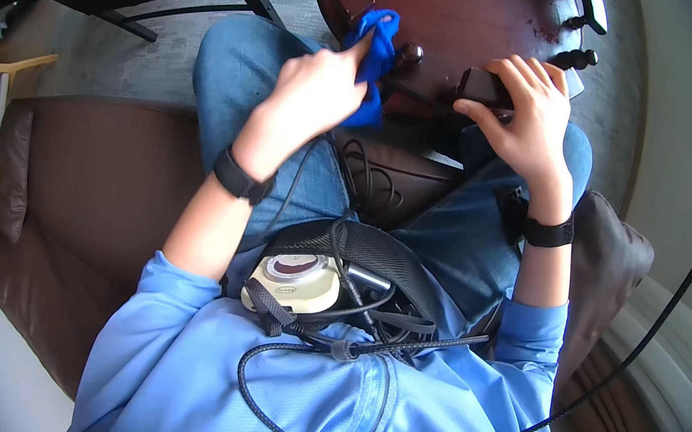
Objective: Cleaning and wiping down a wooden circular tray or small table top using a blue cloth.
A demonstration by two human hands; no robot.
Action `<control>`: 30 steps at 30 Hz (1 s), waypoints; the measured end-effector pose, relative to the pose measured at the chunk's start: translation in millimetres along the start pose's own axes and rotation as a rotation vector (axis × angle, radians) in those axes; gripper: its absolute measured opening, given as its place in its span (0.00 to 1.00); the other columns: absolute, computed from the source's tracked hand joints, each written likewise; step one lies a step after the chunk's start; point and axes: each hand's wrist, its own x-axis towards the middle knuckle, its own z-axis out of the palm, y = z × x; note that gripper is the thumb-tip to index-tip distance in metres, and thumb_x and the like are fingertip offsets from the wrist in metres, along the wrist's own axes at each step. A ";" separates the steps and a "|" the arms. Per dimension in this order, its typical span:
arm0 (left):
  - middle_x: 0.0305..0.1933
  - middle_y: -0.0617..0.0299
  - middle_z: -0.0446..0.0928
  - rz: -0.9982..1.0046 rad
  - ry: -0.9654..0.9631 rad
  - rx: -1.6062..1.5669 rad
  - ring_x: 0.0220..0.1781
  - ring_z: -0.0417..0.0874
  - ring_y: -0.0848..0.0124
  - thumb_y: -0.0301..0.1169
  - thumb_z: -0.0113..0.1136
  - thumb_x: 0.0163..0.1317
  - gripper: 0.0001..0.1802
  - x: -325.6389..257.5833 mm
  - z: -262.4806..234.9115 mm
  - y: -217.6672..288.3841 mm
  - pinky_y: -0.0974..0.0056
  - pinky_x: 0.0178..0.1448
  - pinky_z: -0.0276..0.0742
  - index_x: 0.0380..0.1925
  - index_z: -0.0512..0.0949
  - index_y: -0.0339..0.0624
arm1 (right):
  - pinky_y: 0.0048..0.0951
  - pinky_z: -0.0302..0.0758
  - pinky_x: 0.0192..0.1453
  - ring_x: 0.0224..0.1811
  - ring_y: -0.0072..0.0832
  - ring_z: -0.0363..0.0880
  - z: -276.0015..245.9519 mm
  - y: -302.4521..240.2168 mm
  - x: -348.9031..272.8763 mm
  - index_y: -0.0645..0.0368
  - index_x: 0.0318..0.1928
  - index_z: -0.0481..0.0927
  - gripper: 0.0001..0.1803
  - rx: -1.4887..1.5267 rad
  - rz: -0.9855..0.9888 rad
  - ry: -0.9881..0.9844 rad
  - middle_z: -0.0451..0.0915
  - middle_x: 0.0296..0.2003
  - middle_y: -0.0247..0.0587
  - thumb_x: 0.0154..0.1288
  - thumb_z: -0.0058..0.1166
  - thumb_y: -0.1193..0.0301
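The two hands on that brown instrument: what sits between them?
In the head view, between the left hand holding the blue cloth and the right hand, there is a dark round knob on the instrument.

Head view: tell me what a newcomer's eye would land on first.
The bright blue cloth stands out first, pinched in the left hand and pressed against the glossy reddish-brown wooden instrument body at the top of the picture. Beside it, the right hand grips a dark part on the instrument's lower edge. Below, a cream device with black straps and cables sits on the chest of the light blue shirt.
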 end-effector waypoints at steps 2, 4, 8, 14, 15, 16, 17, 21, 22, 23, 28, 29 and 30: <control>0.33 0.38 0.80 0.022 -0.024 0.065 0.39 0.83 0.43 0.34 0.55 0.57 0.35 -17.7 4.1 10.1 0.45 0.47 0.80 0.67 0.63 0.47 | 0.34 0.67 0.53 0.38 0.33 0.77 2.2 1.6 -1.4 0.55 0.38 0.80 0.25 0.002 0.008 0.005 0.78 0.32 0.34 0.49 0.66 0.49; 0.23 0.46 0.81 0.026 0.071 0.141 0.27 0.85 0.50 0.34 0.62 0.54 0.47 -35.4 23.4 9.4 0.50 0.36 0.82 0.73 0.51 0.56 | 0.34 0.67 0.53 0.38 0.33 0.78 3.3 -1.5 0.8 0.55 0.38 0.80 0.25 0.012 0.006 0.007 0.78 0.32 0.34 0.49 0.66 0.48; 0.20 0.52 0.80 0.027 0.110 0.213 0.23 0.85 0.58 0.33 0.63 0.53 0.47 -42.8 23.5 17.3 0.59 0.31 0.82 0.73 0.53 0.53 | 0.35 0.68 0.52 0.37 0.34 0.78 1.7 -1.5 1.1 0.56 0.37 0.80 0.25 0.002 -0.019 0.037 0.78 0.31 0.34 0.49 0.65 0.48; 0.16 0.59 0.79 0.085 0.149 0.374 0.19 0.83 0.68 0.32 0.62 0.53 0.44 -49.3 25.2 22.7 0.66 0.25 0.78 0.72 0.57 0.50 | 0.35 0.68 0.52 0.37 0.34 0.78 1.3 -0.8 1.6 0.56 0.37 0.80 0.25 -0.002 0.007 0.011 0.78 0.30 0.33 0.48 0.66 0.48; 0.15 0.61 0.78 0.106 0.149 0.403 0.18 0.82 0.70 0.32 0.62 0.53 0.44 -50.8 26.1 22.5 0.67 0.24 0.76 0.72 0.57 0.50 | 0.35 0.68 0.52 0.37 0.34 0.78 1.5 -0.9 1.8 0.56 0.37 0.80 0.25 0.002 0.010 0.010 0.78 0.30 0.33 0.48 0.66 0.48; 0.15 0.61 0.78 0.107 0.152 0.404 0.18 0.82 0.70 0.32 0.62 0.53 0.44 -50.5 26.2 21.6 0.67 0.24 0.76 0.72 0.57 0.50 | 0.35 0.68 0.52 0.37 0.34 0.78 1.5 -0.9 2.2 0.56 0.37 0.80 0.25 0.006 0.012 0.009 0.78 0.30 0.34 0.48 0.66 0.48; 0.15 0.62 0.78 0.123 0.155 0.419 0.17 0.82 0.71 0.32 0.62 0.53 0.44 -50.1 25.9 20.1 0.68 0.23 0.75 0.72 0.57 0.50 | 0.35 0.68 0.52 0.37 0.34 0.78 1.2 -0.9 2.8 0.56 0.37 0.80 0.25 0.004 0.012 0.011 0.78 0.30 0.34 0.48 0.66 0.48; 0.15 0.64 0.77 0.167 0.165 0.451 0.17 0.81 0.72 0.31 0.61 0.53 0.44 -49.9 25.0 14.4 0.69 0.23 0.74 0.72 0.57 0.50 | 0.36 0.68 0.53 0.37 0.34 0.78 1.9 -0.9 0.5 0.56 0.36 0.80 0.25 0.015 0.006 0.027 0.78 0.30 0.34 0.48 0.66 0.48; 0.15 0.64 0.77 0.169 0.165 0.452 0.17 0.81 0.72 0.31 0.61 0.53 0.44 -49.6 24.8 13.0 0.69 0.23 0.74 0.72 0.57 0.50 | 0.36 0.68 0.53 0.37 0.34 0.78 2.4 -0.3 -0.1 0.56 0.36 0.81 0.25 0.012 0.004 0.034 0.78 0.30 0.34 0.48 0.66 0.48; 0.15 0.64 0.77 0.184 0.167 0.455 0.17 0.81 0.72 0.30 0.61 0.52 0.44 -49.5 24.8 11.5 0.70 0.22 0.73 0.72 0.57 0.50 | 0.36 0.68 0.53 0.37 0.34 0.78 2.6 -0.1 -0.2 0.56 0.36 0.81 0.25 0.011 0.007 0.034 0.78 0.30 0.34 0.48 0.66 0.48; 0.15 0.63 0.77 0.231 0.137 0.477 0.17 0.81 0.73 0.28 0.61 0.51 0.45 -51.2 18.2 7.6 0.70 0.23 0.73 0.72 0.56 0.49 | 0.35 0.68 0.53 0.37 0.34 0.78 4.0 -1.4 -2.1 0.55 0.36 0.81 0.25 0.006 0.007 0.039 0.79 0.31 0.34 0.48 0.66 0.48; 0.16 0.62 0.78 0.226 0.115 0.476 0.18 0.82 0.71 0.28 0.61 0.51 0.45 -51.4 19.1 6.3 0.69 0.23 0.74 0.72 0.57 0.50 | 0.35 0.68 0.53 0.37 0.34 0.78 4.7 -2.0 -4.1 0.55 0.36 0.81 0.25 0.010 0.013 0.036 0.79 0.31 0.34 0.48 0.66 0.48; 0.17 0.60 0.78 0.223 0.098 0.478 0.19 0.82 0.69 0.28 0.61 0.51 0.45 -50.1 17.2 5.5 0.67 0.24 0.75 0.72 0.57 0.50 | 0.35 0.67 0.53 0.37 0.34 0.78 3.6 -1.8 -4.3 0.55 0.36 0.81 0.25 0.012 0.013 0.039 0.79 0.31 0.34 0.48 0.66 0.48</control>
